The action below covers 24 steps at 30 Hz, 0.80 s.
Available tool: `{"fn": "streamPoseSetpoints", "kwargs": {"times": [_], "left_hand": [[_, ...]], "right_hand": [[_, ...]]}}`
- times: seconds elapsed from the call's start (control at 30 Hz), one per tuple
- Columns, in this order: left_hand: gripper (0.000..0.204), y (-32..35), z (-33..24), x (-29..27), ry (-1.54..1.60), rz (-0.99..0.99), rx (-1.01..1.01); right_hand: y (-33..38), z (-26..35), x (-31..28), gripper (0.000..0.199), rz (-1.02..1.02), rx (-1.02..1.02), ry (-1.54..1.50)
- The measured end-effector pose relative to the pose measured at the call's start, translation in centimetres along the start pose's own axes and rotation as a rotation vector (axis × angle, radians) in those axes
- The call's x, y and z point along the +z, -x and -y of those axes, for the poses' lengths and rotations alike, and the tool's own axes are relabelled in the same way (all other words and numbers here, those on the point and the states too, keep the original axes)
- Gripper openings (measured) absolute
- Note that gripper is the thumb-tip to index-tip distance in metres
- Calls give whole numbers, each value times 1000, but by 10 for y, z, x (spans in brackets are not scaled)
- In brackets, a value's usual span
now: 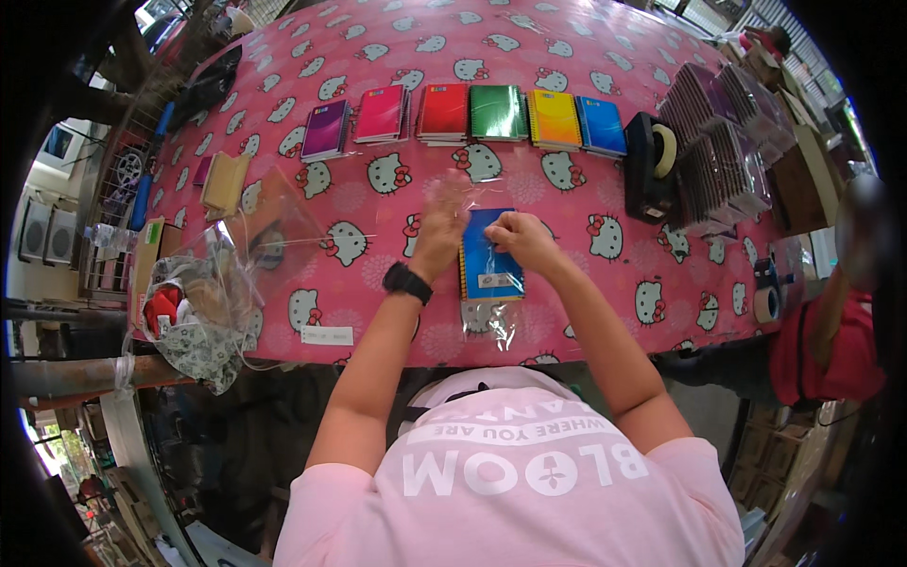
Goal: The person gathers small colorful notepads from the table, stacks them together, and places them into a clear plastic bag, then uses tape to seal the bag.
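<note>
Blue notebook [485,257] — beneath right hand [522,238]

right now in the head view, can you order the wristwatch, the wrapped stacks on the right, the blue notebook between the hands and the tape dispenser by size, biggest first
1. Wrapped stacks
2. Tape dispenser and blue notebook: too alike to rank
3. Wristwatch

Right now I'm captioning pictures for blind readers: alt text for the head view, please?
A person's curled right hand is over a blue spiral-bound notebook, the left hand beside it, on a pink patterned table. Beyond, notebooks in six colours lie in a row, with a black tape dispenser at its right end.
</note>
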<state>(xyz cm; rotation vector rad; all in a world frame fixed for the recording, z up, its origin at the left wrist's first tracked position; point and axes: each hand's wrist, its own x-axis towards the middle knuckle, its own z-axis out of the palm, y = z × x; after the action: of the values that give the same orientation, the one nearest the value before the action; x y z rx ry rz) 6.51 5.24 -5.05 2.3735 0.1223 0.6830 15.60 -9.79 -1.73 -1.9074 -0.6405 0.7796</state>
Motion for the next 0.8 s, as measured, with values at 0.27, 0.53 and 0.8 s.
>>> {"fn": "streamPoseSetpoints", "kwargs": {"times": [0.27,0.53,0.8], "left_hand": [[49,59,-23,-8,47,190,-82],[62,59,-12,-4,105,330,-104],[60,51,-21,-2,63,408,-67]], "right_hand": [[2,-5,-17,16,154,-321,295],[35,-2,-31,84,78,-345,947],[29,-13,-5,103,54,-289,834]]}}
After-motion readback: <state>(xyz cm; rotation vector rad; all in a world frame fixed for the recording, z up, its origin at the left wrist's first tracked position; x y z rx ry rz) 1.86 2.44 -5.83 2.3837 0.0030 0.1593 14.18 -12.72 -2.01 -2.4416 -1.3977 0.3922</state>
